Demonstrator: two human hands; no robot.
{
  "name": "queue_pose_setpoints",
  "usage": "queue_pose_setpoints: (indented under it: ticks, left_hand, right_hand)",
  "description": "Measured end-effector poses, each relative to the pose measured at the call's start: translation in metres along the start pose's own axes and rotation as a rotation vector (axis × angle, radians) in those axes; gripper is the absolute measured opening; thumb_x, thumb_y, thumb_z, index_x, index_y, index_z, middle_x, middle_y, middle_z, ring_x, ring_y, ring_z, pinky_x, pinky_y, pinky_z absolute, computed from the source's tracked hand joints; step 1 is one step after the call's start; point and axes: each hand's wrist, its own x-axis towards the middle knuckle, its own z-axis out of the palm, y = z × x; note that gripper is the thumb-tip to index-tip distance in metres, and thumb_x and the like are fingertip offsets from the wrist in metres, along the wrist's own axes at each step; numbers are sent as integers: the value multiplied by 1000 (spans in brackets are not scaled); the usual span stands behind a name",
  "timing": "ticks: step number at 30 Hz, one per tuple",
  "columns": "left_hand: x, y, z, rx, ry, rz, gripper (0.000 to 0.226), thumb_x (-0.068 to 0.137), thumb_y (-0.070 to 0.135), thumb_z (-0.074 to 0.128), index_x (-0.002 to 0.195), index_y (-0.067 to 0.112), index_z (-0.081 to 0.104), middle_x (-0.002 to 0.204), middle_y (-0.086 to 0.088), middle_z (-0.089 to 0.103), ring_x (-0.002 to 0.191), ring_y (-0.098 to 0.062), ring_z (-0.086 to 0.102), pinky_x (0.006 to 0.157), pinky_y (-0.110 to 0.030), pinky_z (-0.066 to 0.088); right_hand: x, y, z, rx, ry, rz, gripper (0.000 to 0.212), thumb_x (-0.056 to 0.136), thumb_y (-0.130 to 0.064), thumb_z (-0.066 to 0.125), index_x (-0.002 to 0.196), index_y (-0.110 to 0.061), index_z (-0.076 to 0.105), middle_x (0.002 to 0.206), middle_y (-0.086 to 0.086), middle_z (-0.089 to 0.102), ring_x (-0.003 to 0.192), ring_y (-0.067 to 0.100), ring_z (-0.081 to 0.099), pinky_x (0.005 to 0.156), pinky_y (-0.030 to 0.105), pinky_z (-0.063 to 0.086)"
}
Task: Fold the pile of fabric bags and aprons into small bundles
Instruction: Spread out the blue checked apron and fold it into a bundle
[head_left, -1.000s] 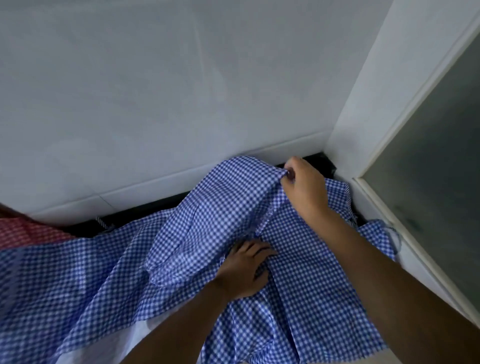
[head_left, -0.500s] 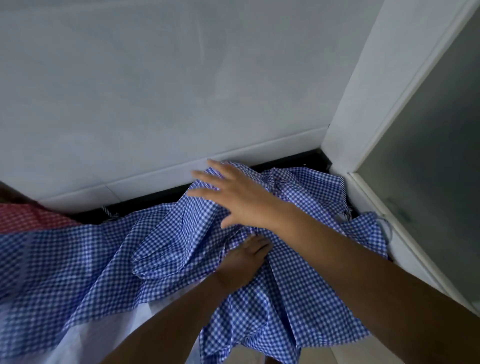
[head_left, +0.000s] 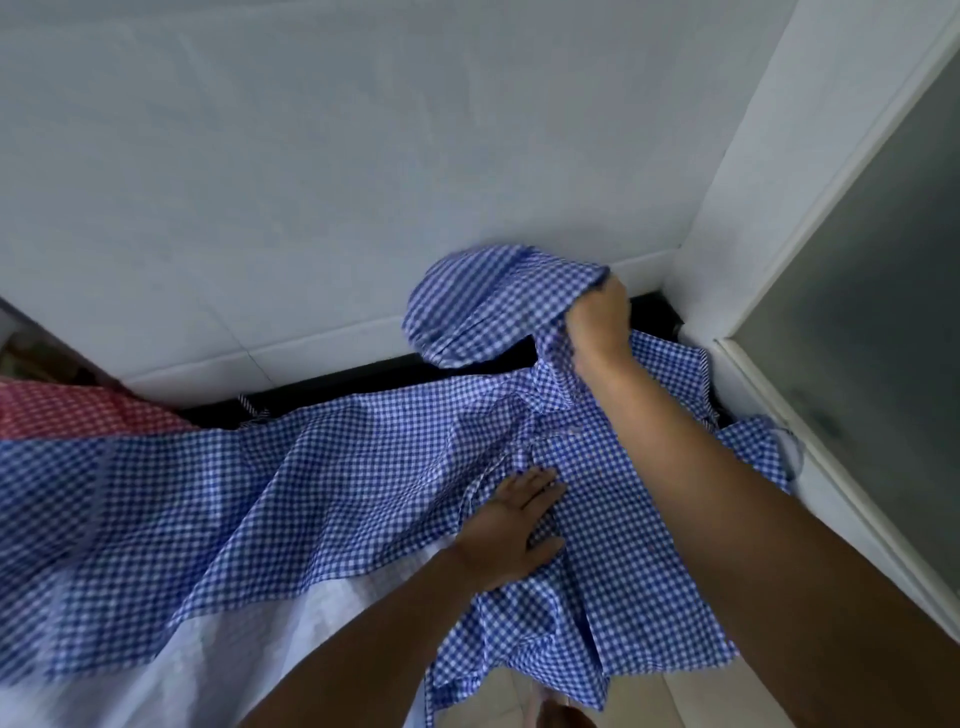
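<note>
We can read no text, label, brand, number or sign anywhere here (the blue gingham cloth (head_left: 363, 493) carries only its woven checks, and the pale wall (head_left: 311, 156) behind it is plain).

Two: left hand (head_left: 511, 535), right hand (head_left: 597, 322). One blue checked cloth (head_left: 337, 493), one red cloth (head_left: 67, 415).

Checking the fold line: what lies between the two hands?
In the head view, only creased blue checked fabric lies there, running from the flat left hand up to the right hand, which grips its lifted edge.
</note>
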Motion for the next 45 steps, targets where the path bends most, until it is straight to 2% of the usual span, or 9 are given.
queue_pose_setpoints:
  ticks: [4, 8, 16, 23, 26, 29, 32, 40, 45]
  left_hand:
    - [2, -2, -1, -179, -7, -89, 68, 94, 61, 24, 151, 25, 24, 159, 11, 10, 143, 0, -5, 112, -13, -14]
    - [4, 8, -11, -391, -14, -176, 54, 101, 47, 26, 148, 20, 33, 157, 9, 20, 144, -2, 5, 114, -14, -3]
    - [6, 33, -35, -1081, 142, -357, 32, 103, 30, 35, 116, 21, 62, 112, 11, 63, 113, -10, 57, 84, -11, 47]
    - [42, 32, -63, -1196, 58, -650, 47, 91, 53, 50, 124, 21, 59, 122, -1, 62, 112, -23, 59, 102, -44, 44]
    - [58, 34, -71, -1229, 57, -777, 57, 86, 58, 57, 121, 13, 63, 119, -8, 64, 106, -30, 62, 98, -48, 48]
    - [69, 38, -73, -1133, 40, -863, 57, 81, 63, 60, 102, 10, 64, 105, -10, 65, 101, -32, 62, 97, -49, 48]
    - [77, 44, -74, -1072, 144, -915, 39, 91, 46, 58, 86, 8, 56, 87, -10, 57, 84, -29, 58, 92, -46, 50]
    - [82, 25, -73, -1029, 186, -984, 40, 96, 22, 50, 129, -2, 54, 131, -20, 57, 97, -30, 63, 95, -39, 49]
    - [87, 27, -76, -1082, 187, -1054, 22, 100, 15, 46, 116, 3, 56, 89, -13, 62, 67, -24, 55, 74, -40, 53]
  right_hand:
    - [-22, 10, -55, 419, 119, 186, 15, 97, -7, 47, 94, -13, 60, 84, -1, 63, 71, 13, 59, 73, 37, 51]
    - [-66, 48, -107, 349, 200, 300, 29, 99, -3, 40, 125, -5, 51, 127, 16, 56, 109, 32, 57, 94, 41, 47]
    - [-111, 109, -215, -32, -375, 815, 17, 87, 6, 58, 103, 5, 61, 84, 18, 67, 67, 21, 67, 61, 25, 57]
    - [-88, 86, -162, -251, 12, 472, 77, 75, -77, 53, 114, -11, 49, 132, 17, 54, 119, 32, 54, 97, 49, 48]
    - [-77, 81, -135, -268, -93, 459, 82, 85, -44, 67, 144, 0, 31, 146, 14, 40, 132, 32, 42, 109, 38, 36]
    - [-67, 83, -125, -200, -156, 537, 20, 84, -2, 58, 103, 2, 59, 109, 14, 61, 95, 29, 59, 79, 32, 51]
    - [-61, 89, -136, 79, -254, 781, 24, 81, 15, 44, 95, 0, 57, 100, 14, 58, 81, 27, 56, 65, 33, 52]
    - [-42, 126, -194, -985, -555, 724, 20, 88, 4, 47, 103, 4, 60, 93, 18, 60, 103, 35, 64, 85, 38, 55]
    - [6, 86, -147, -737, -476, 297, 22, 93, -30, 56, 87, -9, 61, 87, 5, 61, 87, 23, 62, 72, 29, 46]
